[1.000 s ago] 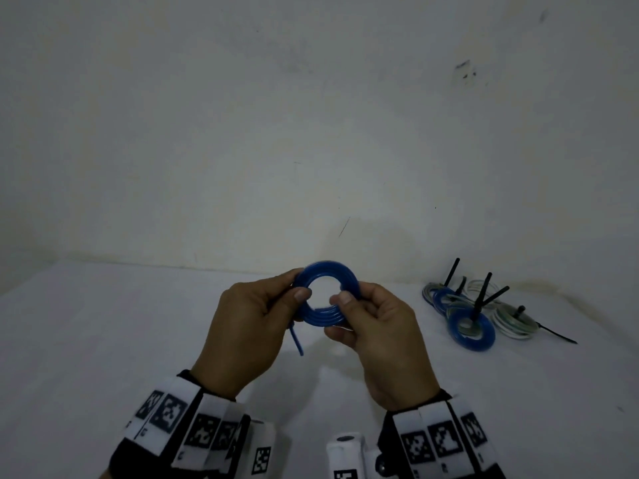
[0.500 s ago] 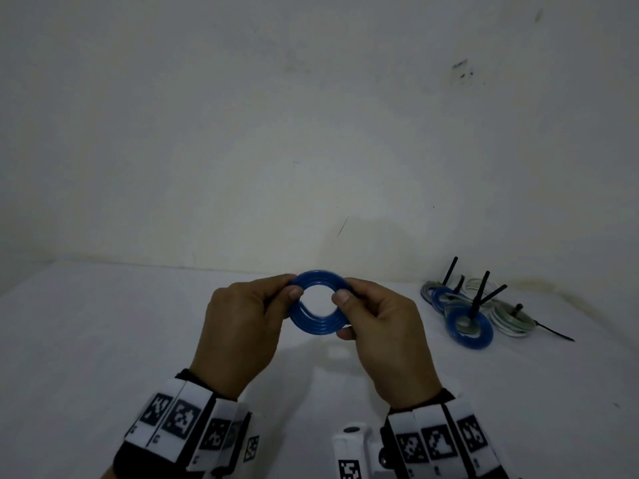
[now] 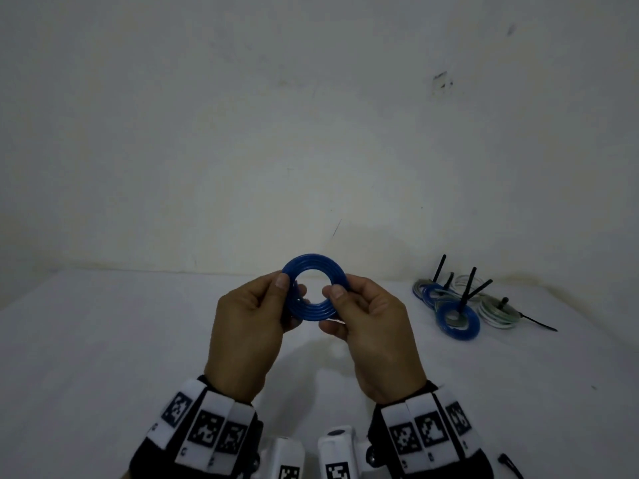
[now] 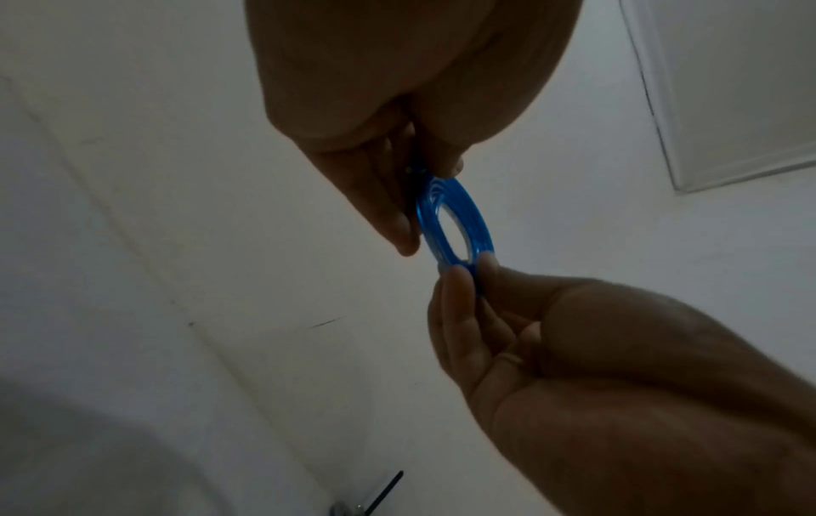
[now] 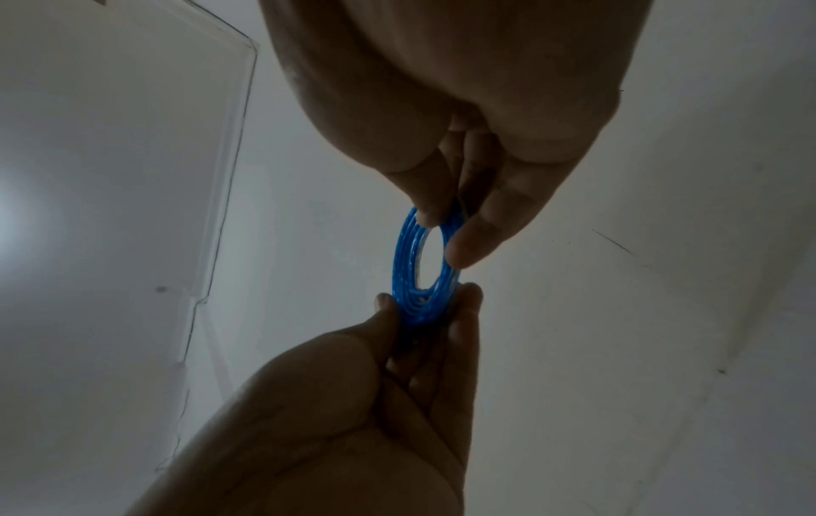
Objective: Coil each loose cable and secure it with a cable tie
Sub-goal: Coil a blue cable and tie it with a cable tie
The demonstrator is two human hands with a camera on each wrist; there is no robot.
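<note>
A blue cable wound into a flat ring coil (image 3: 314, 261) is held up in the air in front of the wall, its opening facing me. My left hand (image 3: 291, 288) pinches the coil's left side between thumb and fingers. My right hand (image 3: 340, 294) pinches the right side the same way. In the left wrist view the coil (image 4: 479, 216) sits edge-on between the left hand (image 4: 426, 199) above and the right hand (image 4: 470, 270) below. The right wrist view shows the coil (image 5: 404, 265) between the right hand (image 5: 446, 234) and the left hand (image 5: 426, 300). No tie shows on this coil.
On the white surface at the right lie several coiled cables, a blue one (image 3: 457, 331) and a white-green one (image 3: 498, 314), with black cable tie tails (image 3: 466, 288) sticking up. A loose black cable tie (image 3: 511, 465) lies near my right wrist. The wall stands close behind.
A loose blue end that hung below my left hand one second ago is no longer seen. The coil has turned flatter toward me, and both hands shifted their pinch on it.
</note>
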